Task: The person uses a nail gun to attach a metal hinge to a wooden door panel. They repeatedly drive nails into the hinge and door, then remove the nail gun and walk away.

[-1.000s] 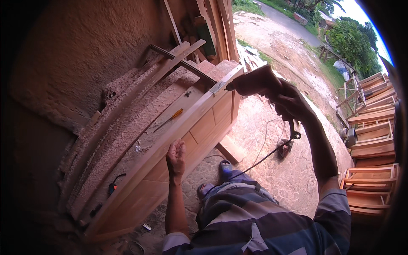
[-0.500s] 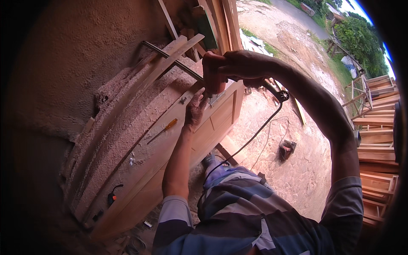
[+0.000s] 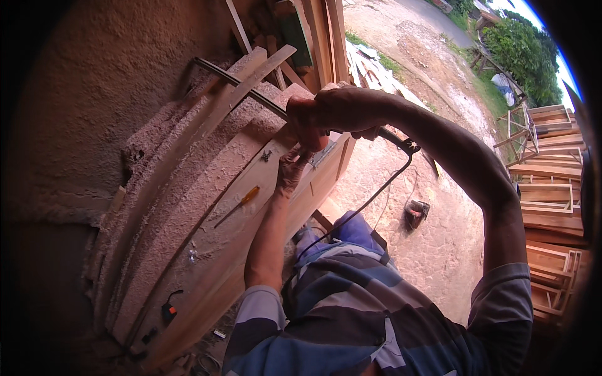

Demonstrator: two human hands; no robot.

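Plainly, the right hand (image 3: 338, 108) had its fingers wrapped around a dull-red power drill (image 3: 306, 122), smooth and rounded, nose-down above the edge of a pale wooden panel (image 3: 216, 296). The left hand's (image 3: 291, 169) fingers bunched narrowly beside the drill's nose; whether they held anything could not be told. Beyond, a yellow-handled screwdriver (image 3: 249, 195) lay on the dusty surface (image 3: 216, 241).

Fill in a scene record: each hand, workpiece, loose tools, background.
Right hand: wrapped around a red corded drill
Left hand: at the drill's lower end; whether it holds anything is unclear
Workpiece: wooden panel, on edge
Loose tools: orange-handled screwdriver left of the panel; red-and-black power tool on the ground
Background: stacked wooden frames at far right
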